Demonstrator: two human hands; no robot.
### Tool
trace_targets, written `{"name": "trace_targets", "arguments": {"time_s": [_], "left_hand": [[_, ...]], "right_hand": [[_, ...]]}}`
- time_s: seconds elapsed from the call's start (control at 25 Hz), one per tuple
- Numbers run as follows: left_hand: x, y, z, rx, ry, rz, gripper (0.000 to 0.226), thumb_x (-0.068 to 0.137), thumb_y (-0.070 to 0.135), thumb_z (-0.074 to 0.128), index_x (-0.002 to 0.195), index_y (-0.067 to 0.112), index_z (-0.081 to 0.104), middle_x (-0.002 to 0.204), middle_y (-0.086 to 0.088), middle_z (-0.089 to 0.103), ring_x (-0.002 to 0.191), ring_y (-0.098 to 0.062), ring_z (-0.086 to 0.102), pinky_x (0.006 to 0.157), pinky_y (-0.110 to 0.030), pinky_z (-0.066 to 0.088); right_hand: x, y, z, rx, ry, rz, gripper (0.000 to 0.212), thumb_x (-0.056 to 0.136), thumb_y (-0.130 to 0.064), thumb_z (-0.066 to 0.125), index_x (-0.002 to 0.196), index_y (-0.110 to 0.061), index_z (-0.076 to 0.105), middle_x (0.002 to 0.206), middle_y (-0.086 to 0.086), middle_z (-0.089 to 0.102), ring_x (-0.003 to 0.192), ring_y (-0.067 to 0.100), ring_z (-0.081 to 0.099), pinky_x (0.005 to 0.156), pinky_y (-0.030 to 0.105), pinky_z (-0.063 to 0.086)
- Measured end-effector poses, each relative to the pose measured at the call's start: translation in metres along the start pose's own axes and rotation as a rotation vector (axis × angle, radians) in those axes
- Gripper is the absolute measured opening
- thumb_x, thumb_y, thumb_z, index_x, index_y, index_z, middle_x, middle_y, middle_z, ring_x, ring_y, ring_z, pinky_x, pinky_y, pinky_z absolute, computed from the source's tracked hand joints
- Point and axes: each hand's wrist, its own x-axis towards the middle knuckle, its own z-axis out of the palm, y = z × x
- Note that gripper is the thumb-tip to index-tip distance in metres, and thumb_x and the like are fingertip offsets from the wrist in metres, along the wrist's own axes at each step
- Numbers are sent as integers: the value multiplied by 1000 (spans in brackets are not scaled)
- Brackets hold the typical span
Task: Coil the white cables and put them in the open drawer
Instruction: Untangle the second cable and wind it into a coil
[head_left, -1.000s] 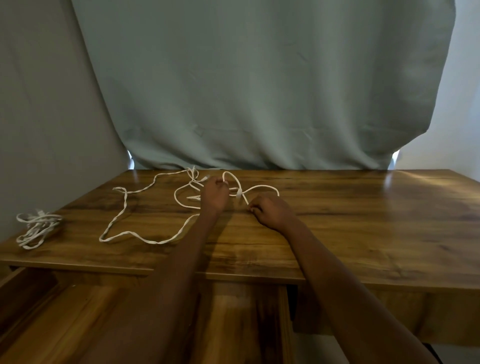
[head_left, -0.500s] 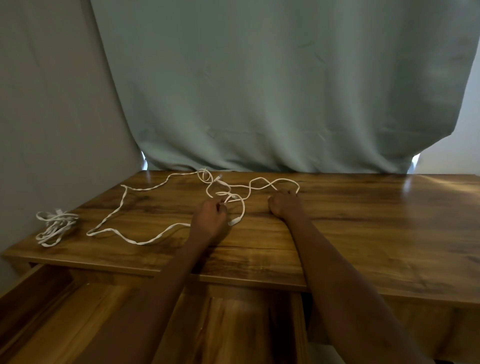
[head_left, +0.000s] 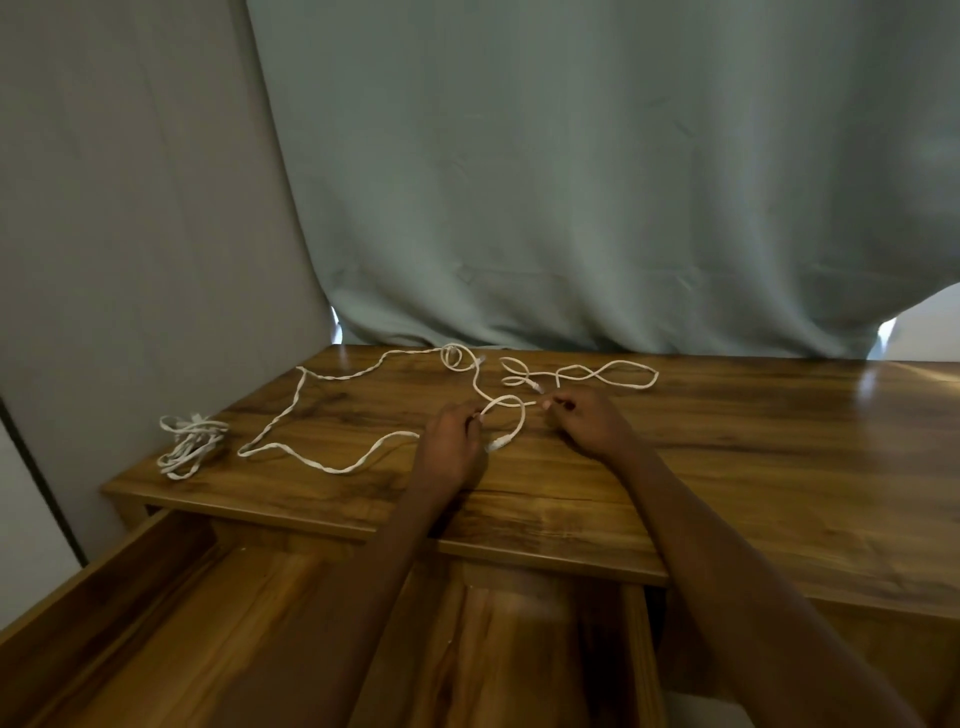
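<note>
A long white cable (head_left: 296, 410) sprawls in loose bends over the left half of the wooden desk (head_left: 727, 467). My left hand (head_left: 449, 441) pinches a small loop of it near the desk's middle. My right hand (head_left: 587, 421) pinches the cable's end a little to the right. A shorter white cable (head_left: 602, 374) lies in a figure-eight behind my right hand. A bundled white cable (head_left: 189, 444) sits at the desk's left corner. The open drawer (head_left: 171, 639) juts out below the front edge, with nothing visible in it.
A grey-green curtain (head_left: 597, 182) hangs behind the desk. A grey wall (head_left: 130, 208) closes in the left side. My forearms cross over the drawer.
Both hands drew back toward me. My left hand lifted a small loop, and my right hand moved in from the far loop to take the cable's end. The view turned left.
</note>
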Motion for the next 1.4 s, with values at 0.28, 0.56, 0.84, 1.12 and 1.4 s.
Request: {"name": "trace_targets", "arguments": {"time_s": [0.28, 0.56, 0.84, 1.12, 1.4], "left_hand": [[-32, -13, -59, -112, -69, -11, 23, 97, 17, 57, 112, 10, 74, 108, -6, 74, 98, -18, 67, 87, -29, 50], [-63, -26, -92, -117, -50, -87, 34, 91, 32, 57, 114, 12, 71, 110, -3, 73, 101, -17, 67, 88, -32, 51], [-93, -18, -122, -348, 96, -549, 53, 97, 52, 51, 76, 8, 73, 71, -8, 73, 64, -20, 67, 61, -28, 49], [-102, -11, -138, -916, 32, -838, 13, 96, 16, 60, 94, 5, 64, 76, -11, 62, 54, -17, 54, 44, -25, 45], [-111, -10, -165, -1049, -7, -894, 15, 93, -8, 46, 87, 2, 56, 87, -14, 62, 61, -17, 64, 48, -23, 56]], "right_hand": [[-56, -66, 25, 337, 5, -42, 12, 95, -35, 68, 103, -30, 75, 97, -12, 75, 88, 2, 68, 80, 28, 56], [-87, -119, 46, 670, -52, 2, 16, 95, -4, 65, 104, -15, 72, 85, 9, 73, 70, 16, 65, 69, 35, 56], [-100, -153, 51, 640, -111, -28, 26, 92, -6, 71, 116, -16, 67, 83, 6, 71, 72, 19, 66, 68, 33, 58], [-117, -171, 65, 510, -284, -124, 33, 89, -8, 74, 118, -19, 65, 85, -3, 77, 81, 12, 73, 77, 31, 56], [-99, -183, 67, 461, -162, -99, 39, 101, -4, 50, 131, -25, 63, 112, 7, 73, 86, 15, 68, 79, 34, 59]]}}
